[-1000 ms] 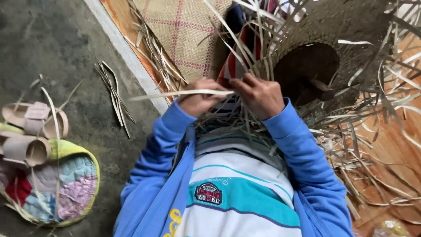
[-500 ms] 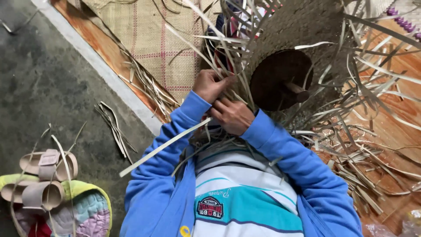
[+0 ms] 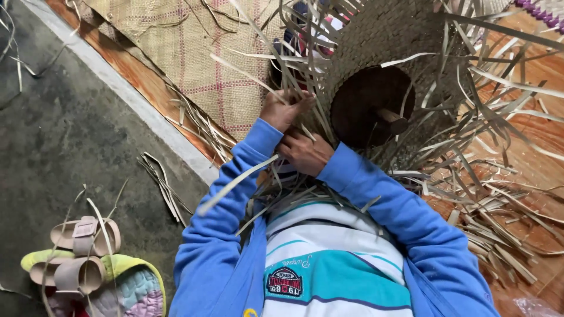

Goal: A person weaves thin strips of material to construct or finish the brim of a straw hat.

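Head view: left hand [image 3: 284,109] higher on woven basket [image 3: 376,41] than before.

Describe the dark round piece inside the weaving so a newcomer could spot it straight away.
Start at the big woven straw piece at the top of the view, bristling with loose strips. In its middle, just right of the left hand and right hand, sits a dark brown round block. It is the only solid, smooth, dark thing among the pale straw, with a short peg sticking out of it.
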